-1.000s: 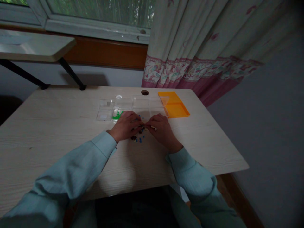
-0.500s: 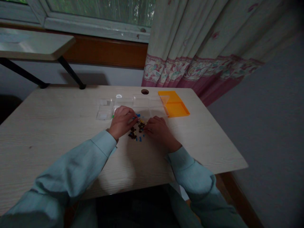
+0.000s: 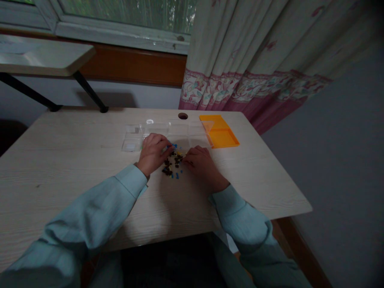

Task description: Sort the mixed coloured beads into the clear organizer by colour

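Small building-block pieces, mostly dark brown with some blue and yellow, lie in a loose pile on the table. My left hand is over the pile's left side, thumb and index finger pinched together near some blue pieces. Whatever is between those fingertips is too small to make out. At the pile's right edge, my right hand rests low with its fingers drawn together beside the dark pieces. Its fingertips are partly hidden, and I cannot see clearly what they hold.
Just behind my hands lies a clear plastic compartment box. An orange tray sits at its right end, partly overlapped by the clear plastic. A round hole pierces the table's back. A raised shelf stands back left; curtains hang behind.
My left hand has shifted very slightly left, showing a bit more of the pile and blue pieces. My right hand stays almost where it was.
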### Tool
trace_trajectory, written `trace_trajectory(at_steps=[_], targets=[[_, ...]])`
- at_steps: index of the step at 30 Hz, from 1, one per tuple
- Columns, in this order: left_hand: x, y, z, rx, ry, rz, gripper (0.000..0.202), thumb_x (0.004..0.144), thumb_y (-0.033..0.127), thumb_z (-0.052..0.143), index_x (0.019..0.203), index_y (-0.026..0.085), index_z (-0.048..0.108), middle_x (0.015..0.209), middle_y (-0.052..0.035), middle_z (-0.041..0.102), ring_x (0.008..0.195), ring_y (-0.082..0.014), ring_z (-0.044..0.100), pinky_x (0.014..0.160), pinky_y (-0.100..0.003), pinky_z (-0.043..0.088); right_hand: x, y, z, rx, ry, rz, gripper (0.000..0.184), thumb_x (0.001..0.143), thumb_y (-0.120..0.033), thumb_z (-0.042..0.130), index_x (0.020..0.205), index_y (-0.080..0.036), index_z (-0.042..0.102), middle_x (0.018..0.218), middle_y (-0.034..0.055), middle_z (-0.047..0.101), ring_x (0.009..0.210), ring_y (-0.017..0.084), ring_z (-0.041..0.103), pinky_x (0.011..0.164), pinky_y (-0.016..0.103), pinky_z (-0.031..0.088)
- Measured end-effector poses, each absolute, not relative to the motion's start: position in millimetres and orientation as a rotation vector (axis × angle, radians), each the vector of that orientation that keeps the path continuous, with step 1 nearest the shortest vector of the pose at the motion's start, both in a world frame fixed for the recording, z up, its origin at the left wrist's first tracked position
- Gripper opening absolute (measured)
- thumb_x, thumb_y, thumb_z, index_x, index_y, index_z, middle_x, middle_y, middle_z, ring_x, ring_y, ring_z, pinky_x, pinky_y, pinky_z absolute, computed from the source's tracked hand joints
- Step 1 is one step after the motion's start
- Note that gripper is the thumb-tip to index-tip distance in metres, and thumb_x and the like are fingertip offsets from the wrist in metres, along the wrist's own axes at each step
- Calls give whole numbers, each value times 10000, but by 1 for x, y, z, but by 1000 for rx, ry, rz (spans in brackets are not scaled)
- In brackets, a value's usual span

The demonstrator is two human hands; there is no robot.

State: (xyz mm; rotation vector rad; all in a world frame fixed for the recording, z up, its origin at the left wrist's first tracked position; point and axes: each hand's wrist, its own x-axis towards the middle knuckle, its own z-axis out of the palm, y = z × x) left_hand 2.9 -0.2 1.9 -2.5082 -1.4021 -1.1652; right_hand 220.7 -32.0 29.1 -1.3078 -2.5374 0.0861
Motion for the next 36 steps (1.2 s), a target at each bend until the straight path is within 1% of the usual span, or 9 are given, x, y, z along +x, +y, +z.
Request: trace_trajectory(at_steps=[4, 10, 16, 21, 25, 29, 33, 36], targets=[[1, 3, -2, -2469, -1451, -1194, 158, 907, 326, 582, 948, 228, 700, 944, -61, 627, 960, -218, 511, 851, -391, 392, 223, -31, 28, -1290, -2511, 70, 87, 858, -224, 648, 848, -221, 735, 892, 46, 673, 911, 210, 508, 785, 349, 310], [0, 3, -2, -2467, -1489, -1167, 193, 925, 298, 548, 1028, 243, 701, 973, -69, 607, 972, -221, 489, 863, -392, 379, 223, -30, 27, -1291, -2510, 65, 109, 874, -240, 636, 849, -213, 738, 889, 47, 671, 902, 204, 509, 777, 345, 311], [0, 2, -1, -2463, -1448, -1180, 217, 935, 297, 530, 1045, 244, 709, 966, -74, 621, 966, -221, 493, 843, -390, 392, 224, -29, 24, -1278, -2470, 62, 96, 867, -242, 647, 859, -219, 740, 881, 40, 672, 892, 200, 506, 784, 341, 313], [-1, 4, -6, -2480, -1414, -1173, 239, 929, 292, 535, 1100, 299, 701, 1046, -73, 632, 1007, -232, 497, 849, -408, 392, 225, -29, 24, -1289, -2419, 77, 89, 866, -237, 646, 859, -221, 734, 887, 40, 676, 892, 197, 507, 791, 340, 316], [-1, 4, -4, -2473, -1418, -1197, 265, 932, 269, 522, 1141, 296, 684, 1078, -78, 628, 1028, -235, 495, 866, -414, 389, 225, -28, 22, -1304, -2386, 66, 84, 860, -240, 654, 859, -221, 736, 881, 42, 673, 890, 200, 514, 784, 337, 320], [2, 0, 2, -2579, -1302, -1147, 273, 929, 260, 518, 1152, 281, 674, 1057, -72, 633, 1010, -228, 502, 864, -399, 393, 225, -28, 23, -1310, -2318, 91, 88, 860, -251, 655, 853, -221, 737, 870, 47, 667, 891, 203, 514, 797, 341, 332], [6, -4, 4, -2712, -1090, -1062, 250, 908, 285, 551, 1114, 300, 691, 1058, -56, 642, 1009, -227, 514, 889, -407, 392, 223, -29, 28, -1303, -2239, 172, 82, 855, -247, 665, 836, -221, 740, 849, 37, 664, 875, 191, 528, 803, 335, 350], [7, -5, 4, -2792, -1008, -1020, 259, 907, 307, 558, 1134, 314, 683, 1057, -53, 645, 1001, -220, 526, 913, -416, 395, 222, -30, 30, -1278, -2220, 189, 93, 860, -251, 660, 840, -212, 741, 846, 40, 664, 867, 188, 536, 799, 336, 361]])
